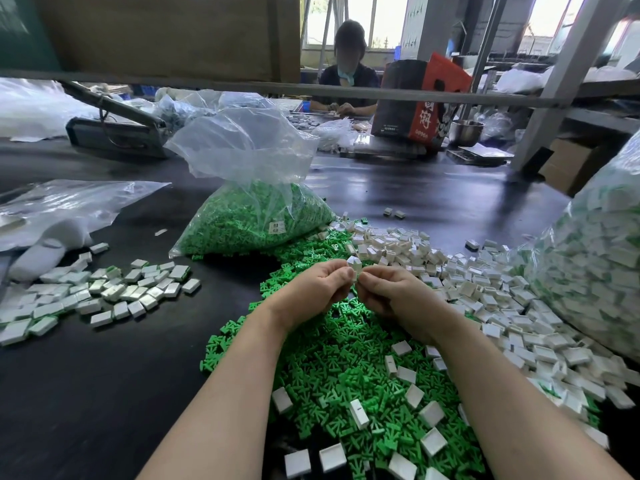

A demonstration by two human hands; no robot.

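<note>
A scatter of white pieces (pixel 104 292) lies at the left, and a broad strip of dark bench (pixel 104 393) runs between it and the heap of green clips (pixel 346 368). Behind the heap, an open clear bag of green clips (pixel 256 216) slumps. Above the heap, the left hand (pixel 311 289) and right hand (pixel 391 292) meet fingertip to fingertip, both pinching one white cap (pixel 355 268). It is small and boxy, and only its upper corner shows above the fingers. To the right, loose white caps (pixel 485 289) crowd against a bulging bag (pixel 595 265) at the frame's edge.
</note>
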